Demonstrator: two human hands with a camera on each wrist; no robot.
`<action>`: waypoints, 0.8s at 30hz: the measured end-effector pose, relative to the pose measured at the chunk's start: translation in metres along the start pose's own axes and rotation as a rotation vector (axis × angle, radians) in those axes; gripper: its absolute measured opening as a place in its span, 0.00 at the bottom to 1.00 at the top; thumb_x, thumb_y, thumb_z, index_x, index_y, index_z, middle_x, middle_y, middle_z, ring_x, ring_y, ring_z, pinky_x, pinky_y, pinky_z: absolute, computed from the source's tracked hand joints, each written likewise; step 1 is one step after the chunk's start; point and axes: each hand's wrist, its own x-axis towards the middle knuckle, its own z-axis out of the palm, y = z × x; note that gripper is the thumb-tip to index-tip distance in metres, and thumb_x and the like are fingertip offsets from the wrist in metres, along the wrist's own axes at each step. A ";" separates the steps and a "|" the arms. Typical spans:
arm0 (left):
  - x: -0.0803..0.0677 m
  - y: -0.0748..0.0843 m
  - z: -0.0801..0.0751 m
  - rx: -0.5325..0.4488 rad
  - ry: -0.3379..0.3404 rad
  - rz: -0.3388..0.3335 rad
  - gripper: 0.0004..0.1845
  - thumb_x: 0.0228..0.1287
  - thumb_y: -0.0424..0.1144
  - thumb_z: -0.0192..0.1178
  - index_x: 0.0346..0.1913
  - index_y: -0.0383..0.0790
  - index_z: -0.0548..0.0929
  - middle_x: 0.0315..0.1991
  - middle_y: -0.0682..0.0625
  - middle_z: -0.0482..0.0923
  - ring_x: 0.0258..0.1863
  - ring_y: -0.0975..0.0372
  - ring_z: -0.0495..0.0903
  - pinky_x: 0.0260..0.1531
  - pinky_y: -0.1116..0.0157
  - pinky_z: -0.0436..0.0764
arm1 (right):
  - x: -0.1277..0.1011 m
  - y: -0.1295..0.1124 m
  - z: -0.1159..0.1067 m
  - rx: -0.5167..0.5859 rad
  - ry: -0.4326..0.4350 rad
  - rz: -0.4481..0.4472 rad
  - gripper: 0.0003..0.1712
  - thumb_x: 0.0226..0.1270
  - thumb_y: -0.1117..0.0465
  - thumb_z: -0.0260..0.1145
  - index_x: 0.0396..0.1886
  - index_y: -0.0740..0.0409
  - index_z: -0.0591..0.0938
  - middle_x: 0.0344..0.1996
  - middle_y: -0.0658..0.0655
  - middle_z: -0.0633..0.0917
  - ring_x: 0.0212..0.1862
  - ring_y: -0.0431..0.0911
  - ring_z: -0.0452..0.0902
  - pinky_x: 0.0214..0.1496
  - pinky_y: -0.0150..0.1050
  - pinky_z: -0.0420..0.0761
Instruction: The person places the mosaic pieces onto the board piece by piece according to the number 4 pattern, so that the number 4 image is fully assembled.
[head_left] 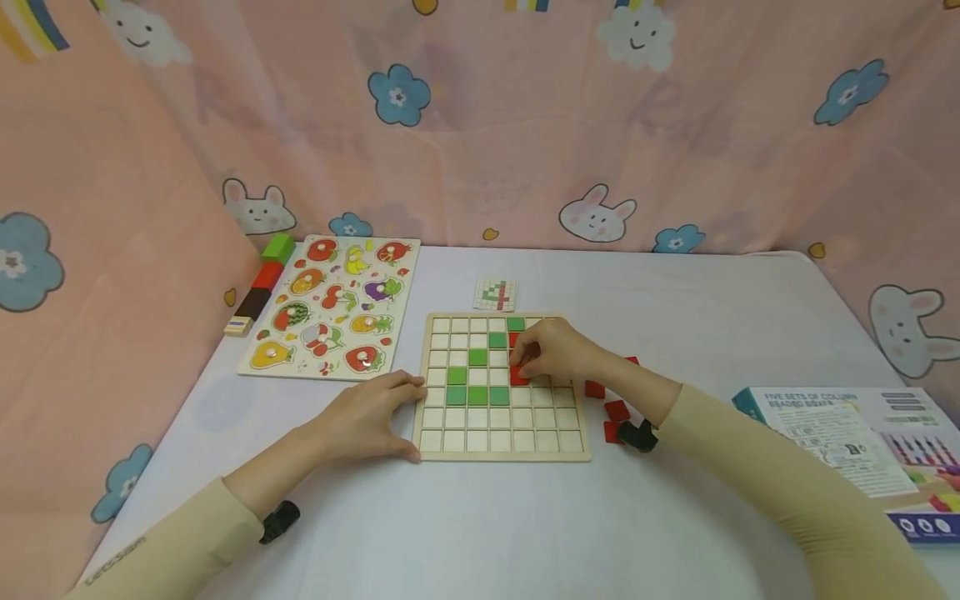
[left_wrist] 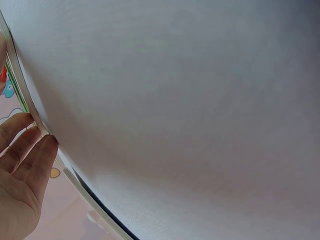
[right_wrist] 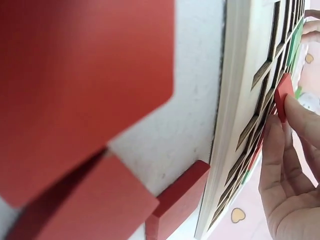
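Observation:
A square wooden grid board (head_left: 502,457) lies flat on the table, with several green tiles (head_left: 477,396) in a stepped pattern. My right hand (head_left: 557,350) is over its right-centre part and pinches a red tile (head_left: 518,377) between thumb and fingertips. In the right wrist view this red tile (right_wrist: 283,95) is tilted against the grid. Another red tile (head_left: 513,339) sits farther up, partly hidden by the hand. My left hand (head_left: 367,417) touches the board's left edge, thumb near the lower corner and fingers higher up.
Loose red tiles (head_left: 617,411) lie right of the board, partly under my right forearm. A small pattern card (head_left: 495,295) is behind the board. At the left stand a fruit puzzle board (head_left: 345,312) and a row of coloured blocks (head_left: 267,274). A box (head_left: 862,442) lies right.

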 end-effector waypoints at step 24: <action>-0.001 -0.001 0.002 0.007 0.005 0.009 0.46 0.39 0.62 0.77 0.63 0.45 0.79 0.67 0.52 0.74 0.65 0.54 0.75 0.59 0.52 0.80 | -0.029 0.052 -0.072 -0.134 -0.154 0.089 0.08 0.59 0.69 0.68 0.32 0.51 0.87 0.35 0.48 0.88 0.40 0.45 0.78 0.43 0.36 0.80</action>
